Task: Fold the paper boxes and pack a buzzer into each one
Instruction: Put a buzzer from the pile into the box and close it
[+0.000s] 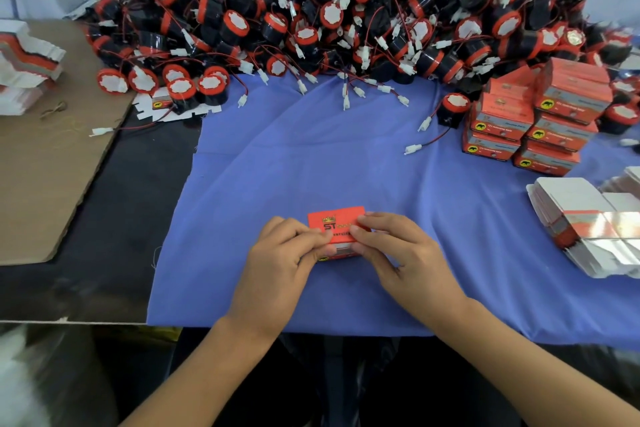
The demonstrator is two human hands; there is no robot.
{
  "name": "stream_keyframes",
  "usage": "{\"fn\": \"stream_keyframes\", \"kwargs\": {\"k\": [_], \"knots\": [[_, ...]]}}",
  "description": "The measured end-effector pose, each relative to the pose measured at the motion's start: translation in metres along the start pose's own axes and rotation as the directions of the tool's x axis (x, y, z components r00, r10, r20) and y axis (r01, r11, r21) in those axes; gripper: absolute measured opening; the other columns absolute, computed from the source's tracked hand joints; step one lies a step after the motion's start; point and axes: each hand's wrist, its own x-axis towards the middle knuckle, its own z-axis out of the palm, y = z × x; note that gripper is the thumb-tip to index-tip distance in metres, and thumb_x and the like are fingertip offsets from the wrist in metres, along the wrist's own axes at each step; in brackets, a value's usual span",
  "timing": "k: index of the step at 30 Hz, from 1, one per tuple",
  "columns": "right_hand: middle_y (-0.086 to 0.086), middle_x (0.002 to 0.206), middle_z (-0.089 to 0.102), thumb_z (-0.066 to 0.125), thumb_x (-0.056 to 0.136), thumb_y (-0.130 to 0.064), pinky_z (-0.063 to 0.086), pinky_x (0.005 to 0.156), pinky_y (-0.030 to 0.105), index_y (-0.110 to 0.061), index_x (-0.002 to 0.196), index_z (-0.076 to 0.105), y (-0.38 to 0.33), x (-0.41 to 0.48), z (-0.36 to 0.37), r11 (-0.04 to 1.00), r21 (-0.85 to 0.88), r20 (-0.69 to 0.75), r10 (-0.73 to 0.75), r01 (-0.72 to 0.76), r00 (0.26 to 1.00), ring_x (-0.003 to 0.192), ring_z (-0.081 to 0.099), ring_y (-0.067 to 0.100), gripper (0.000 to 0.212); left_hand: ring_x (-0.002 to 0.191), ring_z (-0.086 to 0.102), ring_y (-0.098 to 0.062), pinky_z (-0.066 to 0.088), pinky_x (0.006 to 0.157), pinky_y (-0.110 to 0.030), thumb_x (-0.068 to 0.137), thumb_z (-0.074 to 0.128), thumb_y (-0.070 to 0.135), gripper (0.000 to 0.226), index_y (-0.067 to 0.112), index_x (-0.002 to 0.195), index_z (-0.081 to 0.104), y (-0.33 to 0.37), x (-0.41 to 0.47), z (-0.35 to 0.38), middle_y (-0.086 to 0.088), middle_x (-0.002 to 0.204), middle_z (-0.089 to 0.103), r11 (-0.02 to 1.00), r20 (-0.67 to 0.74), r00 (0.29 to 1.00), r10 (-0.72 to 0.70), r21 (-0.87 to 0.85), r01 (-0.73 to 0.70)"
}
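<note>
Btm ctr of frame: left hand [280,253] and right hand [391,246] both grip one red box [337,224]. Fingers are curled on it, w/ thumbs and fingertips pinching its top face from either side. The box sits low-ctr on the blue cloth [311,156], red face w/ "ST" print up and a yellow-marked side toward the camera. Can't tell if its ends are closed, as the hands cover them.

The creased cloth covers the ctr and right of the dark tabletop [114,225]. At left of frame a brown cardboard sheet [45,166] lies on the tabletop, apart from the cloth. At the right edge, mid-height, a stack of flat blanks [581,218] lies fanned on the cloth, white sides up.

Further back, upper right, are the packed boxes [540,114], stacked several high w/ red tops and grey fronts. Just left of them sits a loose buzzer [453,107]: black body, red rim, a wire w/ white plug trailing toward the camera. At upper left a second blank pile [24,59] rests on the cardboard's far end.

Farthest back, across the top of frame, is a big buzzer heap [346,10]. Its wires and white plugs spill onto the cloth's far edge.
</note>
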Motion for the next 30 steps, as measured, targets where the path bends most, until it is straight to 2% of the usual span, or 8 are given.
{"fn": "stream_keyframes", "kwargs": {"k": [3, 7, 11, 15, 19, 23, 27, 30], "knots": [[0.009, 0.116, 0.073, 0.069, 0.096, -0.013, 0.054, 0.098, 0.038, -0.004, 0.112, 0.078, 0.001, 0.001, -0.001, 0.998, -0.055, 0.03, -0.042, 0.044, 0.999, 0.112, 0.068, 0.03, 0.021, 0.091, 0.057, -0.017, 0.049, 0.086, -0.023, 0.091, 0.072, 0.012, 0.022, 0.007, 0.112, 0.079, -0.005, -0.008, -0.003, -0.002, 0.095, 0.072, 0.989, 0.038, 0.992, 0.119, 0.088, -0.122], [0.009, 0.115, 0.072, 0.071, 0.096, -0.011, 0.055, 0.094, 0.038, -0.004, 0.112, 0.077, 0.0, -0.002, 0.001, 0.996, -0.08, 0.03, -0.043, 0.045, 0.999, 0.108, 0.068, 0.03, 0.019, 0.107, 0.062, -0.02, 0.045, 0.103, -0.021, 0.095, 0.07, 0.004, 0.03, 0.006, 0.124, 0.074, -0.008, -0.014, -0.009, -0.004, 0.113, 0.07, 0.971, 0.119, 0.977, 0.179, 0.138, -0.195], [0.009, 0.116, 0.071, 0.068, 0.097, -0.013, 0.054, 0.095, 0.036, -0.005, 0.115, 0.077, -0.001, -0.004, 0.003, 0.995, -0.095, 0.022, -0.019, 0.021, 1.0, 0.108, 0.068, 0.027, 0.021, 0.091, 0.062, -0.017, 0.048, 0.087, -0.021, 0.089, 0.079, 0.005, 0.021, 0.012, 0.108, 0.081, 0.005, 0.001, -0.012, 0.002, 0.093, 0.068, 1.0, 0.142, 0.99, 0.017, 0.006, -0.018], [0.01, 0.115, 0.07, 0.069, 0.096, -0.01, 0.051, 0.099, 0.033, -0.003, 0.115, 0.076, 0.0, -0.005, 0.006, 0.997, -0.058, 0.027, -0.04, 0.041, 0.999, 0.108, 0.066, 0.028, 0.021, 0.073, 0.057, -0.003, 0.041, 0.067, -0.013, 0.086, 0.08, 0.003, 0.017, 0.019, 0.092, 0.084, 0.0, 0.03, -0.031, 0.007, 0.08, 0.061, 0.988, 0.38, 0.918, -0.118, -0.048, 0.147], [0.011, 0.117, 0.069, 0.067, 0.098, -0.012, 0.05, 0.1, 0.032, -0.003, 0.117, 0.075, 0.004, -0.008, 0.009, 0.997, -0.063, 0.016, -0.042, 0.043, 0.999, 0.109, 0.066, 0.029, 0.023, 0.072, 0.05, -0.01, 0.048, 0.068, -0.031, 0.08, 0.067, -0.008, 0.028, 0.02, 0.074, 0.065, 0.017, 0.047, -0.034, 0.008, 0.077, 0.051, 0.988, 0.501, 0.863, -0.067, 0.152, -0.011], [0.011, 0.118, 0.069, 0.066, 0.099, -0.013, 0.047, 0.103, 0.028, -0.003, 0.119, 0.075, 0.005, -0.008, 0.011, 0.996, -0.073, 0.003, -0.045, 0.045, 0.999, 0.108, 0.066, 0.028, 0.024, 0.074, 0.053, -0.025, 0.053, 0.054, -0.042, 0.062, 0.071, -0.017, 0.036, 0.014, 0.079, 0.06, 0.025, 0.02, -0.037, 0.0, 0.079, 0.054, 0.929, 0.463, 0.879, 0.113, 0.264, -0.258], [0.01, 0.119, 0.069, 0.066, 0.098, -0.012, 0.049, 0.102, 0.031, -0.003, 0.119, 0.074, 0.004, -0.007, 0.011, 0.997, -0.069, 0.008, -0.044, 0.044, 0.999, 0.109, 0.066, 0.028, 0.024, 0.071, 0.062, -0.028, 0.055, 0.056, -0.044, 0.078, 0.075, -0.007, 0.024, 0.011, 0.093, 0.071, 0.02, 0.012, -0.042, -0.004, 0.081, 0.061, 0.939, 0.45, 0.89, 0.069, 0.271, -0.21], [0.011, 0.119, 0.069, 0.065, 0.099, -0.012, 0.05, 0.101, 0.032, -0.003, 0.119, 0.075, 0.003, -0.008, 0.011, 0.997, -0.068, 0.007, -0.046, 0.046, 0.999, 0.109, 0.066, 0.028, 0.024, 0.068, 0.058, -0.027, 0.051, 0.059, -0.041, 0.088, 0.069, 0.009, 0.007, 0.015, 0.09, 0.067, 0.027, 0.023, -0.042, 0.001, 0.076, 0.055, 0.948, 0.444, 0.896, 0.004, 0.283, -0.144]]}}
